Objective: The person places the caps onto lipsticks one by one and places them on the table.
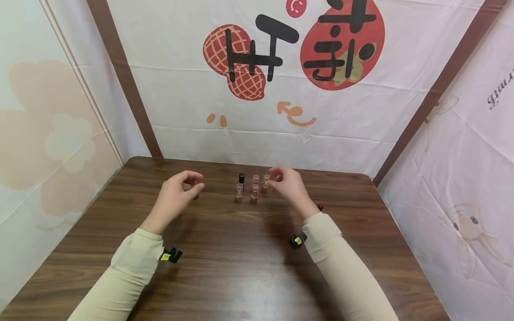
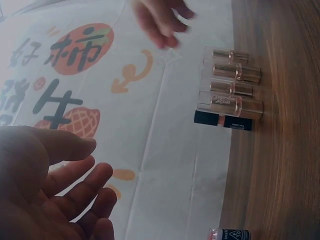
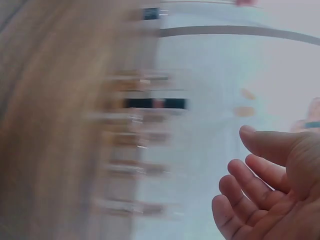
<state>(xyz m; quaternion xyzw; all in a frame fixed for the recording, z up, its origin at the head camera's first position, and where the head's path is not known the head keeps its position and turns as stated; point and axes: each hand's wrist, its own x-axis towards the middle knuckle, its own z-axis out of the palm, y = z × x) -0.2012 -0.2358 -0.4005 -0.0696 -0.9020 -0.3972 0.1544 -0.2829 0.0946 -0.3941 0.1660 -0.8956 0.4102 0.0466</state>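
Several lipsticks with clear caps and gold bases [image 1: 254, 194] stand upright in a cluster near the table's far edge. Beside them rises a black lipstick tube [image 1: 242, 179]. My right hand [image 1: 292, 187] hovers at the cluster's right side, partly covering a clear-capped lipstick [image 1: 266, 182]; the right wrist view finds nothing between its loosely bent fingers [image 3: 235, 195]. Left of the cluster, my left hand [image 1: 176, 194] hangs above the table with thumb and fingers apart, holding nothing. Under it shows part of a small dark-labelled item [image 2: 231, 234], mostly hidden in the head view.
The brown wooden table [image 1: 225, 267] ends at a printed white cloth [image 1: 180, 89] behind the lipsticks. More cloth hangs at both sides. A small red-topped object [image 1: 320, 207] shows behind my right wrist. Dark wrist cameras [image 1: 297, 240] sit under both cuffs.
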